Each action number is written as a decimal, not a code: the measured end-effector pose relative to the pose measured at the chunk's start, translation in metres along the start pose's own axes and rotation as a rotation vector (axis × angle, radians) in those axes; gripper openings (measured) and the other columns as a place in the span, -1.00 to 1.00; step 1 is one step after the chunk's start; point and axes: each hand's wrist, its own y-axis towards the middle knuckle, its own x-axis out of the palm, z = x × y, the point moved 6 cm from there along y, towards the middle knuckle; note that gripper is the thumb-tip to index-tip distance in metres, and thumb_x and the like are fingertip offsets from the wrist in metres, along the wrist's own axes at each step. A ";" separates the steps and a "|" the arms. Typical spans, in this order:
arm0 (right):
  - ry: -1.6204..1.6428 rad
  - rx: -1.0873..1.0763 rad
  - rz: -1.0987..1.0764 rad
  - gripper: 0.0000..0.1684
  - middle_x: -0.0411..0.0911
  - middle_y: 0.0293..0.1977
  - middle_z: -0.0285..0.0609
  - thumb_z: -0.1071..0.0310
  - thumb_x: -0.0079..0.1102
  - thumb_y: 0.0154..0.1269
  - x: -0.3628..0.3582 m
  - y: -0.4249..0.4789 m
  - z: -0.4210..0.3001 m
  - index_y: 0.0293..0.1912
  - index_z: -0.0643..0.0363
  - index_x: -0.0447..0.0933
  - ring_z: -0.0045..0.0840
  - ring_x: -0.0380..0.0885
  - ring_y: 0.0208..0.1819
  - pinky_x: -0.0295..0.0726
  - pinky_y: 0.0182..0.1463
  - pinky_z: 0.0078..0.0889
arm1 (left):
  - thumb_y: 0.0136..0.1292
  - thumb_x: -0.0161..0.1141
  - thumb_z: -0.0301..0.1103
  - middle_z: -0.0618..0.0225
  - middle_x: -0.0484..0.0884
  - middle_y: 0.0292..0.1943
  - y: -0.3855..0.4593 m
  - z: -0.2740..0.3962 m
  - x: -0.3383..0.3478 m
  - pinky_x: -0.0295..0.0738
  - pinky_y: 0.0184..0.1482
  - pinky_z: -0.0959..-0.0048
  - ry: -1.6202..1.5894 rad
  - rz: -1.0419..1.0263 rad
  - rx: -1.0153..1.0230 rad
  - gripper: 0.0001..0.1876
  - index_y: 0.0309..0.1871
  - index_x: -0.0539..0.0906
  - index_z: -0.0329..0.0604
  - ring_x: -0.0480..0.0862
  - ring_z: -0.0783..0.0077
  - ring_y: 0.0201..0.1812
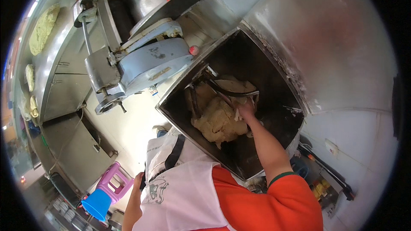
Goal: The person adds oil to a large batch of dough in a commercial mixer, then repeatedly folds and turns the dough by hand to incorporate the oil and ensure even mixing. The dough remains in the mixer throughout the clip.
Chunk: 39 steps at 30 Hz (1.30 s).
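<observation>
My right hand [246,110] reaches down into a dark-walled metal mixing tub [273,56] of a dough mixer. Its fingers grip the edge of a large mass of dough [220,120], partly sunk in it, and bits of dough hang beside them. Right above the hand, a curved metal mixing arm [231,93] crosses the dough. The dough lies around the arm and against the tub's near wall side. My left hand [138,179] hangs low beside my pale apron [183,199], next to a dark edge; its fingers are mostly hidden.
Left of the tub stands a dough-rolling machine with a blue-grey housing [154,61] and a handwheel [110,103]. Dough pieces [45,29] lie on a steel counter [65,38]. A pink stool [115,181] and a blue bucket [97,203] are at lower left. A steel panel [334,48] rises behind the tub.
</observation>
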 end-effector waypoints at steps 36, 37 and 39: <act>-0.877 0.006 -0.236 -0.49 0.58 -0.02 0.21 0.32 0.21 0.15 -0.054 -0.063 0.001 0.11 0.25 0.51 0.02 0.56 0.03 0.55 0.08 -0.07 | 0.23 0.12 -0.36 0.16 0.72 -0.18 -0.032 0.135 -0.012 0.54 -0.09 0.44 -0.138 0.018 -0.234 -0.67 0.02 0.64 -0.30 0.69 0.35 -0.17; -0.821 0.009 -0.222 -0.51 0.57 -0.02 0.20 0.32 0.21 0.14 -0.049 -0.053 0.009 0.09 0.26 0.52 0.01 0.56 0.03 0.55 0.08 -0.08 | 0.21 0.17 -0.29 0.15 0.72 -0.17 -0.030 0.124 -0.014 0.53 -0.03 0.42 -0.258 0.053 -0.269 -0.66 -0.01 0.67 -0.29 0.68 0.34 -0.14; -0.709 0.020 -0.197 -0.53 0.57 -0.01 0.20 0.33 0.21 0.13 -0.039 -0.032 0.022 0.06 0.27 0.53 -0.01 0.57 0.03 0.56 0.06 -0.09 | 0.23 0.13 -0.36 0.16 0.72 -0.18 -0.037 0.144 -0.019 0.53 -0.09 0.46 -0.111 0.010 -0.193 -0.66 0.03 0.63 -0.33 0.68 0.35 -0.17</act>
